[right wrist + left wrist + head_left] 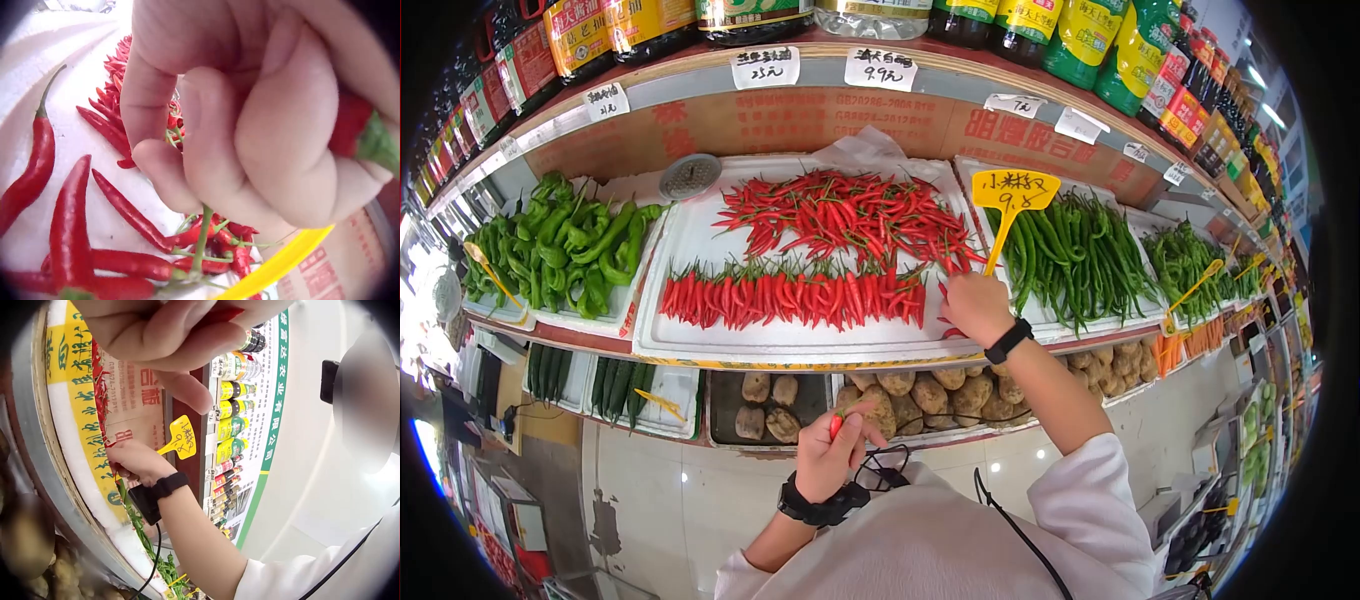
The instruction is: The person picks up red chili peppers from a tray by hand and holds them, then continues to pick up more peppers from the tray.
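My left hand [832, 455] is in front of the shelf edge and pinches a red chili pepper [836, 427], mostly covered by the fingers. Over the right end of a white foam tray [800, 343], my right hand [978, 308] bends its fingers and thumb round another red chili [350, 128], whose green stem end sticks out in the right wrist view. Loose red chilies [72, 219] lie beside and below that hand. On the tray, a neat row of red chilies [790, 298] runs along the front, with a jumbled heap [830, 210] behind it.
A yellow price sign [1015, 193] stands just behind my right hand. Green peppers [565, 245] fill the left tray, long green chilies [1075, 250] the right one. Potatoes [970, 395] and cucumbers [615, 390] sit lower down. A shelf of bottles [1085, 38] overhangs the back.
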Demonstrator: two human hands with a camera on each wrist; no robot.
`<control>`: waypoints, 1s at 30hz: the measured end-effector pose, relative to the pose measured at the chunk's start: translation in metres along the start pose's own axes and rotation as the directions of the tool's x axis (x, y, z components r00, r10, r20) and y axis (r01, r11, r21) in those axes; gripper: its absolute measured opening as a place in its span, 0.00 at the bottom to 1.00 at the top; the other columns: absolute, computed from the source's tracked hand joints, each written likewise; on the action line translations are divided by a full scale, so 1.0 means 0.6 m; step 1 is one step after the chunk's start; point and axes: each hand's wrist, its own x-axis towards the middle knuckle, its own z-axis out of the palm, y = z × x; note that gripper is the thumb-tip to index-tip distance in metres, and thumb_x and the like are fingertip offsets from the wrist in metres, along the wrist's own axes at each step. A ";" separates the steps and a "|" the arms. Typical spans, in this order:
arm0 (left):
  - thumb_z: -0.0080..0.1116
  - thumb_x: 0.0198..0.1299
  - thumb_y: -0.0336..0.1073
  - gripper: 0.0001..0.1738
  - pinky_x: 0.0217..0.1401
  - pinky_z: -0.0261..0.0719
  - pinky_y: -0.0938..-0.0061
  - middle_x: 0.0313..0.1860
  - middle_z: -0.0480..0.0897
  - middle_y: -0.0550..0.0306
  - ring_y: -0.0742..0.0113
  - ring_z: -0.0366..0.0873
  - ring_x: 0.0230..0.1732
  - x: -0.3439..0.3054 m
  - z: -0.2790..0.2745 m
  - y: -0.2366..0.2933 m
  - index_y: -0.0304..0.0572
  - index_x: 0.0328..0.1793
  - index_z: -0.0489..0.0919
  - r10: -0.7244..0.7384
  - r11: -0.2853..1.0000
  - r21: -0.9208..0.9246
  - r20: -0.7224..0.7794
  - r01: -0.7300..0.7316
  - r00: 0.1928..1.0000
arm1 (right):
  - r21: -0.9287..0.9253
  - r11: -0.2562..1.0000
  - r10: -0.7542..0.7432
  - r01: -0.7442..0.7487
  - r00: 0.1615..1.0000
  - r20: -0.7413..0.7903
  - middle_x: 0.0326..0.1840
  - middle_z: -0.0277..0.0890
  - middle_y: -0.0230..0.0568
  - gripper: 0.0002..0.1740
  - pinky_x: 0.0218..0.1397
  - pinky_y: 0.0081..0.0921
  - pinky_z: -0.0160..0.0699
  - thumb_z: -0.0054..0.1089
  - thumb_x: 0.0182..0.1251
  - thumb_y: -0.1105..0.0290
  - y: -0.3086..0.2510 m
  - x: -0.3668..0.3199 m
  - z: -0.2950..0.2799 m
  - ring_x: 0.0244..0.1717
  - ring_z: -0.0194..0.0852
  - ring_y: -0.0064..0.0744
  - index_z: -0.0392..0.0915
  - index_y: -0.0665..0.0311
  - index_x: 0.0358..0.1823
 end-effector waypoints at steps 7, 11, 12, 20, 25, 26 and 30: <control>0.44 0.74 0.34 0.17 0.21 0.61 0.86 0.30 0.84 0.54 0.84 0.63 0.18 -0.005 -0.008 0.005 0.28 0.59 0.76 -0.020 1.000 0.000 0.018 0.020 1.000 | 0.106 0.987 -0.129 0.123 0.990 0.051 0.29 0.81 0.45 0.10 0.36 0.45 0.79 0.60 0.54 0.62 -0.004 0.010 0.014 0.33 0.81 0.48 0.79 0.62 0.29; 0.44 0.74 0.33 0.16 0.21 0.61 0.87 0.30 0.84 0.54 0.84 0.62 0.18 -0.007 -0.012 0.005 0.28 0.59 0.76 -0.014 1.000 0.009 -0.002 0.014 1.000 | 0.085 0.986 -0.154 0.144 0.980 0.128 0.31 0.80 0.45 0.08 0.39 0.45 0.80 0.60 0.54 0.66 0.025 -0.009 -0.014 0.37 0.81 0.48 0.80 0.59 0.33; 0.44 0.74 0.33 0.16 0.21 0.61 0.87 0.30 0.84 0.54 0.84 0.62 0.18 -0.006 -0.011 0.005 0.28 0.59 0.76 -0.016 1.000 0.000 0.002 0.016 1.000 | 0.084 0.985 -0.158 0.148 0.979 0.132 0.31 0.80 0.45 0.08 0.39 0.45 0.80 0.60 0.54 0.66 0.033 -0.011 -0.013 0.37 0.81 0.48 0.80 0.59 0.33; 0.44 0.74 0.32 0.16 0.22 0.61 0.87 0.30 0.84 0.55 0.84 0.62 0.18 0.001 -0.004 -0.002 0.27 0.58 0.76 -0.052 0.999 -0.006 0.027 0.052 0.998 | -0.013 0.962 -0.265 0.272 0.946 0.188 0.33 0.80 0.43 0.05 0.36 0.43 0.80 0.57 0.53 0.71 0.049 -0.020 -0.006 0.36 0.81 0.48 0.79 0.60 0.32; 0.44 0.74 0.32 0.16 0.22 0.61 0.87 0.29 0.83 0.55 0.84 0.62 0.18 0.000 -0.001 0.003 0.26 0.58 0.75 -0.039 0.999 0.009 0.018 0.038 0.999 | -0.021 0.919 -0.393 0.394 0.919 0.016 0.34 0.78 0.39 0.05 0.35 0.40 0.80 0.56 0.53 0.73 0.023 -0.027 -0.042 0.38 0.81 0.44 0.77 0.60 0.32; 0.44 0.74 0.32 0.16 0.22 0.61 0.87 0.29 0.83 0.55 0.84 0.62 0.18 -0.001 0.000 0.001 0.26 0.58 0.75 -0.039 0.999 0.010 0.020 0.039 0.999 | -0.061 0.884 -0.465 0.463 0.885 -0.014 0.34 0.75 0.37 0.06 0.36 0.38 0.80 0.57 0.52 0.74 0.022 -0.023 -0.036 0.39 0.80 0.42 0.76 0.59 0.33; 0.43 0.74 0.32 0.16 0.21 0.60 0.87 0.28 0.83 0.54 0.84 0.61 0.16 -0.001 0.002 -0.002 0.26 0.56 0.76 -0.044 0.999 0.019 0.008 0.044 0.999 | -0.111 0.801 -0.597 0.588 0.799 -0.074 0.34 0.69 0.35 0.07 0.36 0.35 0.79 0.57 0.52 0.74 0.024 -0.001 -0.014 0.42 0.77 0.38 0.74 0.58 0.34</control>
